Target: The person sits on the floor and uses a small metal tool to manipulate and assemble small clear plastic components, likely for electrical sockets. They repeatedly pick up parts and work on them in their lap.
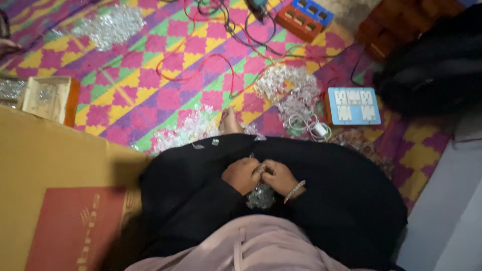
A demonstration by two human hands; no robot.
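Fingertips of both hands pinch together over the lap — left hand [242, 174] and right hand [279, 175] meet knuckle to knuckle, each closed on a small clear piece at the top of a crystal bead cluster [260, 195]. The cluster hangs just below the hands, resting on black cloth [346, 190]. Exact grip is blurred; fingers look curled shut, not spread. A bangle [294, 191] sits on the right wrist.

Step in hand, as I judge it: joining or threading one bead onto the strand, mid-assembly. Next move likely calls for a fine two-handed pinch, one hand steadying the strand while the other seats the piece — small, slippery parts, easy to drop into the cloth.

Outward: a bare foot [230, 122] beyond the lap, loose bead piles [288, 90] on the patterned mat [130, 90], red and black wires [221, 65], a blue switch board [351, 106], a small wooden box [49, 99] at left, and a cardboard carton [50, 200] near left.
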